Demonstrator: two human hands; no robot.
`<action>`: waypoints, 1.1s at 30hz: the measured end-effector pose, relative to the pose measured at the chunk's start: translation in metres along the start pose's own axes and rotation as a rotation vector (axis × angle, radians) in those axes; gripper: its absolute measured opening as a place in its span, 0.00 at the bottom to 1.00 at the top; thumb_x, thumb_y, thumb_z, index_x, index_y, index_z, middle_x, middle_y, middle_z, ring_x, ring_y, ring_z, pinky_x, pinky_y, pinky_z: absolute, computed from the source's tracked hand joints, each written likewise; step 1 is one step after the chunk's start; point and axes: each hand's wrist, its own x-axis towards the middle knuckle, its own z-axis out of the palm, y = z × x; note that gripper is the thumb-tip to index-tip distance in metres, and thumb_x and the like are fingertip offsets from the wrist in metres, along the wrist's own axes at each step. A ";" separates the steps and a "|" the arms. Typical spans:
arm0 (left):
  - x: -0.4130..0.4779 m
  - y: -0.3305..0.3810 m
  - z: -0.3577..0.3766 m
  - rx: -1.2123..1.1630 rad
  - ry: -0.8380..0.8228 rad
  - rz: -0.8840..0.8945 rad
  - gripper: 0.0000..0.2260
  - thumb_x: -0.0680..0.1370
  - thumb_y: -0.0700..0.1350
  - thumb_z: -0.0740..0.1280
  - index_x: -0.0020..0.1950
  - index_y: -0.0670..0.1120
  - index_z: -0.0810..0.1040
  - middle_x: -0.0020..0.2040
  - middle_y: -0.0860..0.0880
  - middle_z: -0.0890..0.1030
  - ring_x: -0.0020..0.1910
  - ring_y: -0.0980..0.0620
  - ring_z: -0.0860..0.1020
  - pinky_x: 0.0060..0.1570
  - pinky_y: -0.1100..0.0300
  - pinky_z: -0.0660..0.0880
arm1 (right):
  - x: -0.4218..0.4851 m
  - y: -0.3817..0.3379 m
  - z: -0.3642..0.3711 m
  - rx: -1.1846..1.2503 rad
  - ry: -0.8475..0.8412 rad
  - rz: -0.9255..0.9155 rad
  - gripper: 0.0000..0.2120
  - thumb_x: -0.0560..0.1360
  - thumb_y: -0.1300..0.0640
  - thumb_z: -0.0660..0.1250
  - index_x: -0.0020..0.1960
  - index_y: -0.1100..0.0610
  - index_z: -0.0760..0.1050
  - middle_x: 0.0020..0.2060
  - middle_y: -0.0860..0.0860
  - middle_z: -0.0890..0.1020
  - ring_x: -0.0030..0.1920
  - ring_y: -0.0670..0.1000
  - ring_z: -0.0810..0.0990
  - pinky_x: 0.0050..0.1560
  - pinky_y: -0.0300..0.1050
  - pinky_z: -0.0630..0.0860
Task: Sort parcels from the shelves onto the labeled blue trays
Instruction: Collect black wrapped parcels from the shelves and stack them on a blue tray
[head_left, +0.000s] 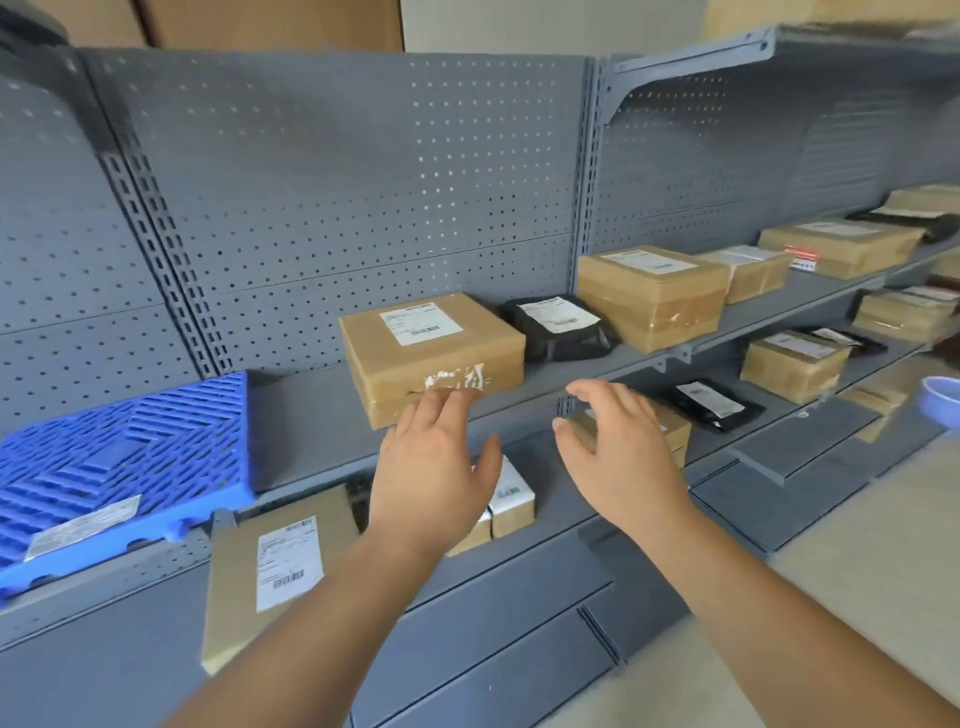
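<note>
**Inspector:** Head view, item one: the hands. Condition?

**Clerk:** The left hand (431, 467) is spread, fingers straight, thumb held wide. Its fingertips lie at the lower front edge of the brown box (431, 353). Contact appears made, with no grip. The right hand (618, 447) is spread and slightly cupped and holds nothing. It hangs in the air just right of that box, apart from it.

**Inspector:** Location of the box?

**Clerk:** It lies flat on the middle shelf (311, 431), near the front edge, white label up, torn tape on its front face. It sits between the blue tray (124, 467) on its left and a black mailer (561, 325) just beside it on the right.

**Inspector:** The tray?

**Clerk:** Slatted, on the same shelf at the left end, its front rim at the shelf's front edge. A white tag (83, 525) is fixed near that rim; the print is unreadable.

**Inspector:** Other stock?

**Clerk:** A taped box (654, 296) stands right of the mailer, with more parcels beyond it. One level down, a flat parcel (275, 571) stands tilted below the tray, and a black bag (711, 405) lies to the right. A grey pegboard panel (337, 182) backs the shelving.
</note>
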 end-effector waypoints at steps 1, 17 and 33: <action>0.004 0.012 0.008 -0.005 -0.014 0.011 0.21 0.78 0.52 0.67 0.70 0.50 0.74 0.64 0.51 0.78 0.62 0.47 0.74 0.62 0.50 0.74 | 0.002 0.011 -0.007 0.001 0.001 0.019 0.19 0.79 0.48 0.65 0.68 0.52 0.73 0.63 0.49 0.78 0.64 0.54 0.73 0.62 0.51 0.71; 0.125 0.086 0.130 -0.247 -0.167 -0.037 0.25 0.82 0.49 0.63 0.79 0.49 0.65 0.74 0.49 0.71 0.73 0.48 0.67 0.71 0.54 0.64 | 0.106 0.105 -0.016 0.127 -0.073 0.209 0.20 0.81 0.47 0.62 0.72 0.49 0.69 0.69 0.46 0.74 0.67 0.50 0.72 0.65 0.49 0.71; 0.239 0.060 0.210 -0.148 -0.218 -0.282 0.26 0.84 0.53 0.56 0.81 0.48 0.59 0.82 0.47 0.59 0.80 0.43 0.54 0.79 0.47 0.54 | 0.238 0.141 0.048 0.180 -0.201 0.279 0.22 0.85 0.50 0.55 0.78 0.53 0.64 0.75 0.49 0.70 0.74 0.51 0.67 0.74 0.51 0.65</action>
